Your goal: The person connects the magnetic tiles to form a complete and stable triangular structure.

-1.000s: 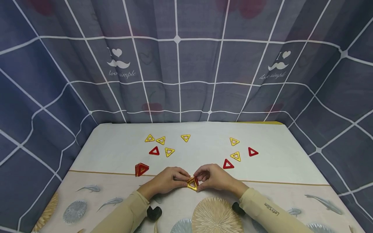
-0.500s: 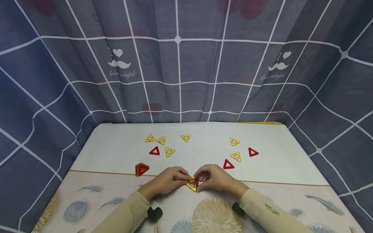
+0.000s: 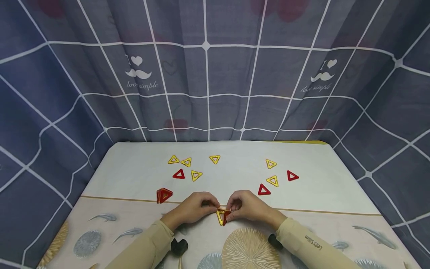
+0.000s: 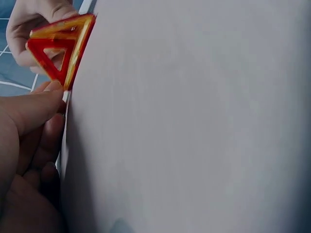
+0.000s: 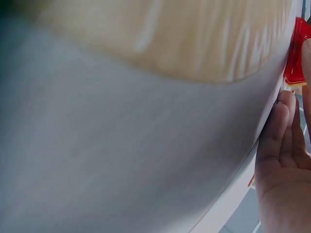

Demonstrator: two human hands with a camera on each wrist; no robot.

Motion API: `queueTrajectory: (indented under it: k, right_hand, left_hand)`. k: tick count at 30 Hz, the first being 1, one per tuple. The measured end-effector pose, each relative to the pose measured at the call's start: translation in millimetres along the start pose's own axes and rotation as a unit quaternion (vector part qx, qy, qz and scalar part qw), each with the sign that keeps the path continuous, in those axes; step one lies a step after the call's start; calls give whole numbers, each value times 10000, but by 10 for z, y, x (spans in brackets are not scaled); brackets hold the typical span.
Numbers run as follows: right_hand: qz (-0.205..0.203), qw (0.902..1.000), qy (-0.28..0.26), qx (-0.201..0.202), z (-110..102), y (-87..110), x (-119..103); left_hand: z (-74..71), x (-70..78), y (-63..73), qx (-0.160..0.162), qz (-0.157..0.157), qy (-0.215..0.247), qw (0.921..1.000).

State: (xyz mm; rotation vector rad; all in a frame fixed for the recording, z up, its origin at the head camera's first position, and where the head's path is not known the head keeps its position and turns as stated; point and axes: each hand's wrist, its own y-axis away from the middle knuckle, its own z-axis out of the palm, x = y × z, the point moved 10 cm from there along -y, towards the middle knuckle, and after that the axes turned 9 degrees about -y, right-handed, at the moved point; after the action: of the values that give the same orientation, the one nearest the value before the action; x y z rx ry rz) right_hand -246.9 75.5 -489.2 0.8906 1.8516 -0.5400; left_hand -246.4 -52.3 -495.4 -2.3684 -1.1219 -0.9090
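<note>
Both hands hold a small pyramid-like piece of yellow and red triangular magnetic tiles (image 3: pixel 219 217) over the near part of the table. My left hand (image 3: pixel 195 206) pinches it between thumb and fingers from the left. From the other side, my right hand (image 3: pixel 248 204) grips it, its thumb at the red face. One corner of the piece points down towards me. The left wrist view shows a red tile (image 4: pixel 41 56) meeting a yellow-edged one, with the left thumb tip at the lower corner. Only a red side (image 5: pixel 294 58) appears in the right wrist view, partly behind the thumb.
A red tile pyramid (image 3: pixel 160 196) stands left of the hands. Farther back lie loose yellow tiles (image 3: pixel 173 162) and red tiles (image 3: pixel 264 193), in groups left and right. The table (image 3: pixel 231 157) has a white surface with a patterned cloth nearer me. A checked curtain (image 3: pixel 225 74) encloses it.
Between the hands, the tile piece has turned so a corner now points down towards me and more of its red side shows. The hands stay almost in place; loose tiles lie as before.
</note>
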Motion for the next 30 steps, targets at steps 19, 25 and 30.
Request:
queueTrajectory:
  k: [19,25,30]
  right_hand:
    - [63,9999,12,-130,28,-5,-11]
    - [180,9997,-4,-135,35,-23,16]
    - [275,9995,-19,-145,42,-29,39]
  left_hand:
    - [-61,-12,-158,-694,-450,-113,9965]
    - [-195,-123,-311,-546,-992,64,9935]
    - [-377,-278,-460,137,-1629,138,9865]
